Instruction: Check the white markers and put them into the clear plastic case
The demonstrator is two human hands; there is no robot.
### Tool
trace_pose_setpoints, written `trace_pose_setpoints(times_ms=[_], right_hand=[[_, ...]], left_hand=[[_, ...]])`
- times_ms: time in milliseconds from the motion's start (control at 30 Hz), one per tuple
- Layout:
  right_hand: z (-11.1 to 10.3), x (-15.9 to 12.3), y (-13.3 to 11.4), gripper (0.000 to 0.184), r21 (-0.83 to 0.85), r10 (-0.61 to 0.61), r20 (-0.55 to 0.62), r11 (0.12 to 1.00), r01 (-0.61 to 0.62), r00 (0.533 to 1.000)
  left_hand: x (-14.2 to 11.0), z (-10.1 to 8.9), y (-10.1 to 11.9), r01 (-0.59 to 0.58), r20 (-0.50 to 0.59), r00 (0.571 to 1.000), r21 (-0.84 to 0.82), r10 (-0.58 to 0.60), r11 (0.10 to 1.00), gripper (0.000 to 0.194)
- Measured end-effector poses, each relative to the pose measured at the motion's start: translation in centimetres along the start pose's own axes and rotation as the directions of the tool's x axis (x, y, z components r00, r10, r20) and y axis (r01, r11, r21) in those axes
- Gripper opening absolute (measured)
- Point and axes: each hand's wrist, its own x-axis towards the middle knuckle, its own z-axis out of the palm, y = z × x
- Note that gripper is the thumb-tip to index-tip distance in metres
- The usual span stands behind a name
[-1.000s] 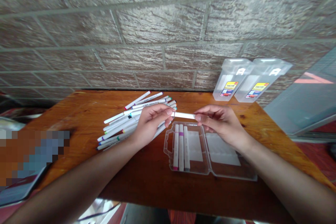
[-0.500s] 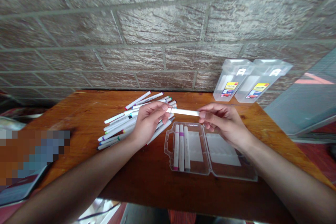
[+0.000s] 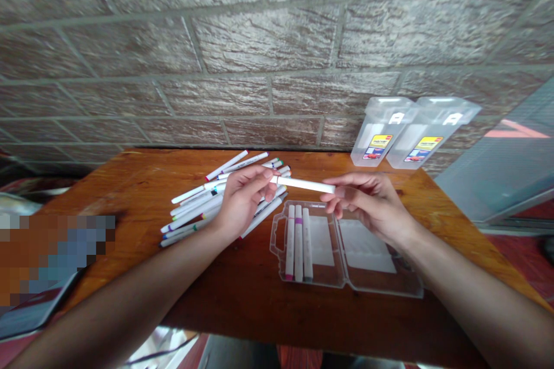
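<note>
One marker (image 3: 306, 185) spans the gap between our two hands, in the air above the table (image 3: 242, 294), its long axis running left to right with the right end dipping slightly lower. Our left hand (image 3: 249, 193) has thumb and fingers clamped on its left end, near a thin dark ring; our right hand (image 3: 367, 199) has thumb and fingers pinched on the other end, its remaining fingers loosely curled below. Neither hand is nearer than the other, since both touch it. In the view, the marker lies just beyond the far edge of the clear case (image 3: 340, 268), which rests open and flat on the near side of it. The relation that counts is an angle: the three markers (image 3: 298, 245) in the left half of the case lie side by side, pointing away from us, while ours lies crosswise to them, close to a right angle. To the right of those three we see a pale sheet; whether it sits inside or under the clear plastic, we cannot tell. Our right hand is over the lid half, and our left is beside the pile (image 3: 199, 207) of loose markers, partly covering it. Farther off, two boxes (image 3: 402, 132) stand tilted by the wall (image 3: 277, 95).
</note>
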Motion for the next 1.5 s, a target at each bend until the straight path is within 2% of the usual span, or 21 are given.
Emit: trace_pose_setpoints(times_ms=[367,800,1100,1300,1500], right_hand=[[-0.07,0.14,0.16,0.02,0.016,-0.008,0.02,1.0,0.008,1.0],[-0.03,0.28,0.35,0.023,-0.028,0.011,-0.058,1.0,-0.013,0.998],[-0.01,-0.03,0.01,0.024,0.03,0.055,0.006,0.998,-0.055,0.998],[0.08,-0.12,-0.24,0.025,0.057,0.073,0.053,0.995,-0.076,0.996],[0.01,-0.12,-0.28,0.026,0.062,0.091,0.052,0.994,-0.094,0.994]], left_hand=[[0.03,0.04,0.07,-0.015,-0.003,1.0,0.014,0.015,1.0,0.021],[-0.21,-0.31,-0.14,-0.103,0.042,0.994,0.111,0.099,0.989,0.019],[-0.04,0.1,0.17,-0.068,-0.014,0.998,0.046,0.069,0.997,0.023],[0.04,0.25,0.26,-0.047,-0.021,0.999,-0.002,0.047,0.999,0.024],[0.02,0.25,0.13,-0.037,-0.017,0.999,-0.004,0.037,0.999,0.024]])
